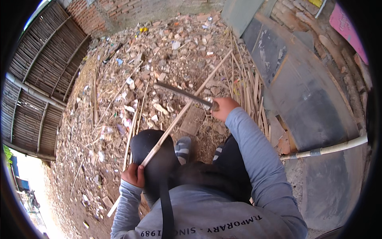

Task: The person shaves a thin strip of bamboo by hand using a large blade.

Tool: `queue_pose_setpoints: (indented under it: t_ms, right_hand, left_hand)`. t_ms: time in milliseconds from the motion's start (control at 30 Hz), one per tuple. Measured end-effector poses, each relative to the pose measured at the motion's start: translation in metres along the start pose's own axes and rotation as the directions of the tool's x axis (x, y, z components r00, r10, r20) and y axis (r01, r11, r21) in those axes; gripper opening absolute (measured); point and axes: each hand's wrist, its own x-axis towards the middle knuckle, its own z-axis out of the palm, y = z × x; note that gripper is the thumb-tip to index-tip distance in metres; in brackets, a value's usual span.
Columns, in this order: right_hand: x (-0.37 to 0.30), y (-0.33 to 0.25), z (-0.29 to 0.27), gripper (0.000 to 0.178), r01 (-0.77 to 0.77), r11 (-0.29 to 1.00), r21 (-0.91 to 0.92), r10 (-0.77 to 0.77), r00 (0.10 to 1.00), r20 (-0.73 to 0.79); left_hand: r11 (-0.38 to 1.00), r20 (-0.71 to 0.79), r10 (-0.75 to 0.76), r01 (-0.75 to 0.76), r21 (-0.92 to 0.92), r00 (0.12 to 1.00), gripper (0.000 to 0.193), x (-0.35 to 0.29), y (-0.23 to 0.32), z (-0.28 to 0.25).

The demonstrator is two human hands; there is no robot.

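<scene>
Ground: bare earth (95, 223) strewn with broken brick, stones, straw and litter.
Far edge: a brick wall (131, 16) runs across the top of the view.
Left side: a screen (39, 79) of slender, close-set canes, with a bright opening below it.
Right side: large dark sheets (310, 99) lean there, a pale pole (326, 147) lies across them, and a pink panel (348, 32) shows near the upper corner.
Long strip: a pale, bamboo-like strip (175, 123) slants from the left knee up and away to the right, over the rubble.
Left grip: the left grip (134, 174) is closed around the strip near its lower part, just beside the knee.
Right grip: the right grip (225, 107) is wrapped around the handle of a knife (183, 93).
Blade: it points left and crosses over the strip in view; whether the two touch, I cannot tell.
Between the feet and knife: a flat block (193, 119) lies on the ground, near a sandal (183, 149).
Loose lengths: more thin strips (248, 91) lie bunched beside the dark sheets.
</scene>
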Motion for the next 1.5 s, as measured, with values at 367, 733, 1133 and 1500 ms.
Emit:
queue_pose_setpoints:
  t_ms: [367,733,1133,1500]
  right_hand:
    - [-0.027,0.004,0.001,0.028,0.051,0.998,0.023,-0.05,0.997,-0.06]
    - [-0.026,-0.012,0.01,0.028,0.08,0.996,-0.046,-0.085,0.986,-0.144]
    - [-0.025,-0.051,0.018,0.024,-0.034,0.992,-0.12,0.023,0.996,-0.086]
    - [-0.013,-0.045,0.017,0.028,0.038,0.977,-0.208,-0.096,0.956,-0.278]
  left_hand:
    - [0.993,0.009,0.108,-0.107,-0.043,0.994,0.028,0.021,0.028,0.018]
    - [0.994,0.079,0.061,-0.054,-0.094,0.995,0.031,0.031,0.012,0.024]
    - [0.978,0.173,0.084,-0.048,-0.201,0.981,0.034,0.057,-0.029,0.03]
    - [0.986,-0.021,0.105,-0.106,-0.125,0.994,0.035,0.048,-0.027,0.045]
